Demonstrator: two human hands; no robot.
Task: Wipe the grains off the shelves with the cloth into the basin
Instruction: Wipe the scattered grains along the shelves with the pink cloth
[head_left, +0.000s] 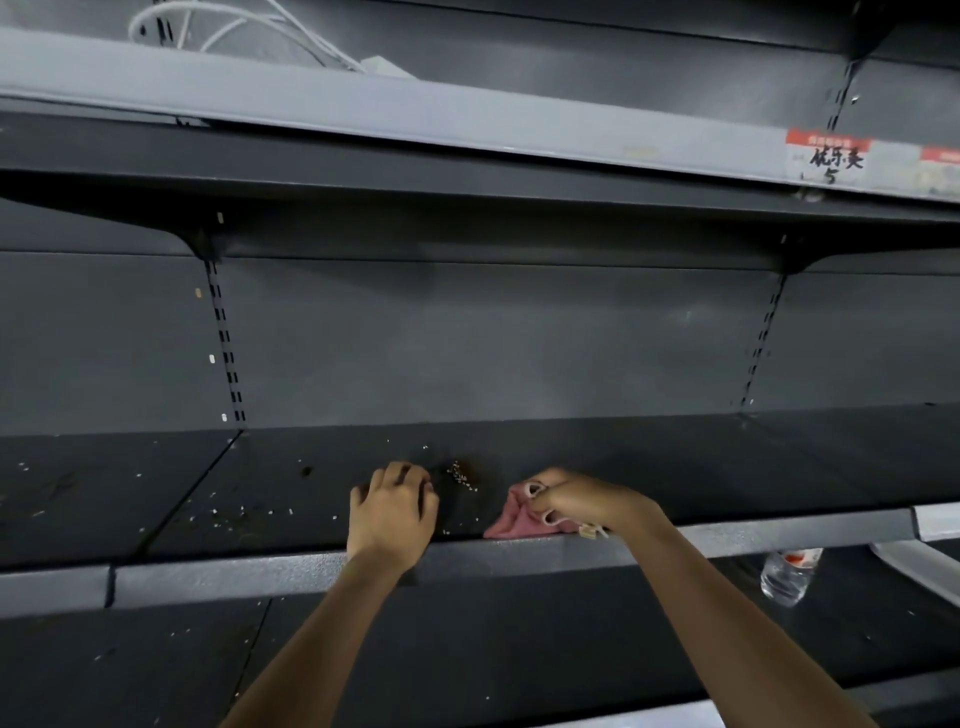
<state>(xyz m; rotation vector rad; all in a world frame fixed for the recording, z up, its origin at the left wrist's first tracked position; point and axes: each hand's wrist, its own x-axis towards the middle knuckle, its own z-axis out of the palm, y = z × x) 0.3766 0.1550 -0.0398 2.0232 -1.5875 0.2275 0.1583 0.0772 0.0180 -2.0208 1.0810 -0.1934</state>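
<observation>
A dark metal shelf (701, 467) runs across the middle of the head view. Pale grains lie scattered on it, with a small heap of grains (460, 474) between my hands and loose ones to the left. My right hand (569, 501) grips a pink cloth (511, 519) that rests on the shelf near its front edge. My left hand (395, 512) lies on the shelf left of the heap, fingers curled down and cupped; nothing shows in it. No basin is in view.
A grey front rail (260, 574) edges the shelf. The shelf above (415, 111) carries a price label (826, 158) and white cables (223, 26). The lower shelf (467, 649) holds a clear plastic bottle (787, 574) at the right and a few grains.
</observation>
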